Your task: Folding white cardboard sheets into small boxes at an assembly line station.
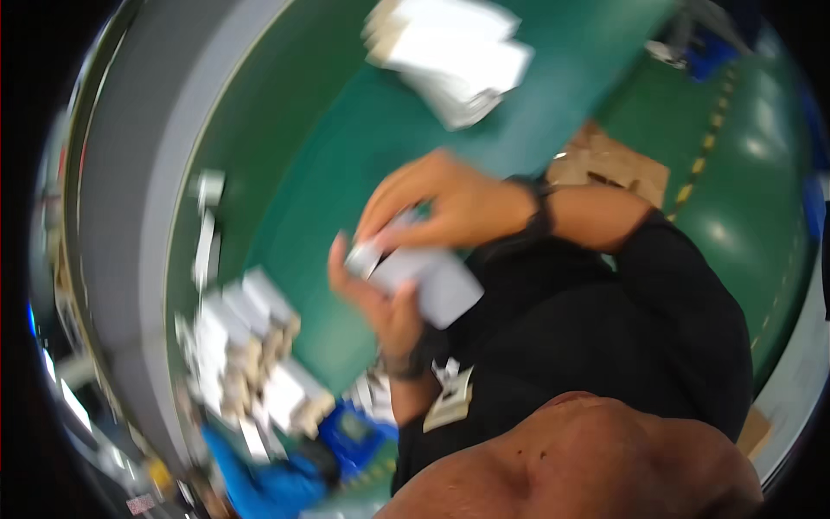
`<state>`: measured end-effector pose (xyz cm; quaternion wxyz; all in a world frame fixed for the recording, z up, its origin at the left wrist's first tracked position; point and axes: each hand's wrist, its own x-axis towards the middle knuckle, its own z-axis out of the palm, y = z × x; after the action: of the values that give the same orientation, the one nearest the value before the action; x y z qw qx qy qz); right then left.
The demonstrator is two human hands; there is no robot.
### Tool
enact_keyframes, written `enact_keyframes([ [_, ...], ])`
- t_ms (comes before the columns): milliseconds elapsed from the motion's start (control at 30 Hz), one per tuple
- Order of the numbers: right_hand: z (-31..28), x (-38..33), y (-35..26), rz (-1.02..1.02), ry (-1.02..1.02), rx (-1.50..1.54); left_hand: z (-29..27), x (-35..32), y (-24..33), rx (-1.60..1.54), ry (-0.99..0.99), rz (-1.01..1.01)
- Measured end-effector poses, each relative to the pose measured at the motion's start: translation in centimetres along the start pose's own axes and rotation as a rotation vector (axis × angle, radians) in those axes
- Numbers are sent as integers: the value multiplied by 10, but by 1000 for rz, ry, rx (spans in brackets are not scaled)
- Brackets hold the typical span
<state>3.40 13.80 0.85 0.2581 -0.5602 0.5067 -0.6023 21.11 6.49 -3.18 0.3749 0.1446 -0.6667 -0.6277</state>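
A small white carton (pixel 437 285) sits between my two hands, blurred by motion. My left hand (pixel 380 303) grips it from the lower left, with the thumb lying on its face and the fingers around its far end. From above, my right hand (pixel 445 208) has its fingers and thumb closed at that same end, where a small whitish flap (pixel 364 258) shows. I cannot make out whether the flap belongs to the carton or is a separate piece.
On the green table (pixel 311 190), a pile of flat white cartons (pixel 450 52) lies at the far side. Several white boxes with brown ends (pixel 251 337) stand at left, near a blue bin (pixel 350 437) and a person in blue (pixel 268 484). A grey band (pixel 130 190) curves along the left. Right: brown cardboard (pixel 635 169).
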Motion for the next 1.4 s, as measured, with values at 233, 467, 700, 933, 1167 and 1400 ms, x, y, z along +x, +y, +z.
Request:
enact_keyframes([
  [233, -8, 9, 13, 141, -124, 201, -16, 6, -17, -144, -209, -51],
  [467, -7, 14, 22, -7, -240, 34, -20, 3, -15, -280, -110, -105],
  [700, -23, 10, 18, -87, -73, -489, -18, 35, -19, -241, 118, -267],
  [933, -103, -8, 7, -11, 295, -1477, -142, 133, -91, -345, 634, -345],
  [1167, -122, -14, 7, 87, 258, -1271, -148, 151, -105, -493, 783, -396],
  [1400, -84, 2, -20, -314, 496, -1421, 5, 72, -27, -489, -8, -319],
])
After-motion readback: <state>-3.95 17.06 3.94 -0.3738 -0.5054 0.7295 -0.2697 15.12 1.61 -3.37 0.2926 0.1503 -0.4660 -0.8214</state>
